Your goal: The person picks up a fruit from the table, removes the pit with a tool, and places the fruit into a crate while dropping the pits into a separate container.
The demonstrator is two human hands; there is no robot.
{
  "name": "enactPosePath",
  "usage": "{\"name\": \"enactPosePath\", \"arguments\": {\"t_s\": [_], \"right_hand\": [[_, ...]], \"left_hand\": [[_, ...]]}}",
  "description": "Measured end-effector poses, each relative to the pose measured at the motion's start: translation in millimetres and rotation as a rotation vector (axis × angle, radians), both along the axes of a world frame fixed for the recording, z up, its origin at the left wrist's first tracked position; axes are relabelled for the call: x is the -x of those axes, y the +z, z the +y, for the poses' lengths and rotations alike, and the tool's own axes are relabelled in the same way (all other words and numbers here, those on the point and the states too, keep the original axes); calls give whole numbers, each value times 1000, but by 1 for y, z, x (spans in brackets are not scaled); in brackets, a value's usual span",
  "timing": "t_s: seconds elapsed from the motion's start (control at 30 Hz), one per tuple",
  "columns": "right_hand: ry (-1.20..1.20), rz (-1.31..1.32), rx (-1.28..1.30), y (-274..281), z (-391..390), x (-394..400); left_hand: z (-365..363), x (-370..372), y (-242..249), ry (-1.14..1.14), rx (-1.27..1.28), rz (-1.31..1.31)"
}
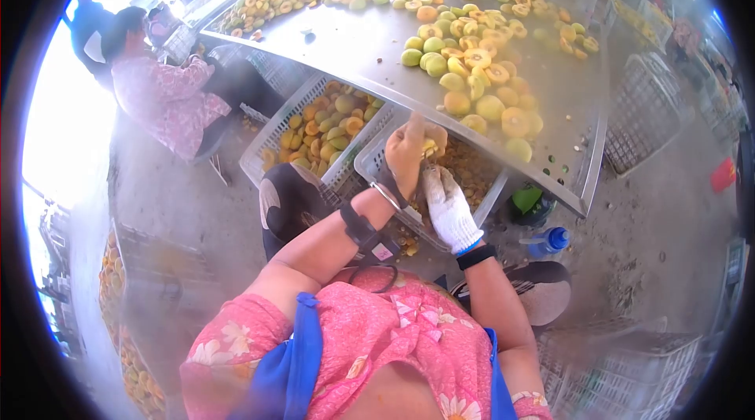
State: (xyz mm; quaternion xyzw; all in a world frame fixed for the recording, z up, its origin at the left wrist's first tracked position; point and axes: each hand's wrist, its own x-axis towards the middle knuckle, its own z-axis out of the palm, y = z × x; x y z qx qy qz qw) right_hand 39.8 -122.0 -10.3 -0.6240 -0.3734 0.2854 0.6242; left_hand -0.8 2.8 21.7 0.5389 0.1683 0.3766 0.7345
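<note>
We saw the left hand (406, 151) closed around a fruit (430, 147) above the crate (366, 159) (just under the table (354, 42) edge), the gloved right hand (448, 208) curled just beside it.

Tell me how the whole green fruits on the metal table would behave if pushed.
The green fruits look round, so they would probably roll across the smooth metal table. They seem firm and unlikely to squash. Neighbouring halved fruit might stop them.
</note>
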Motion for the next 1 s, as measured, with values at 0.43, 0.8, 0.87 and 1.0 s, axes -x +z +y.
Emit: {"name": "enactPosePath", "arguments": {"t_s": [0.43,0.8,0.87,1.0], "right_hand": [[33,200,69,17,-6,-3],[-27,-4,-57,-6,5,0],[-58,0,-26,4,3,1],[-43,101,73,18,-2,0]], "left_hand": [[-22,-8,-4,128,89,-46],[-14,0,-3,54,209,-4],[-16,-4,1,39,366,-76],[-19,-5,5,4,500,-100]]}}
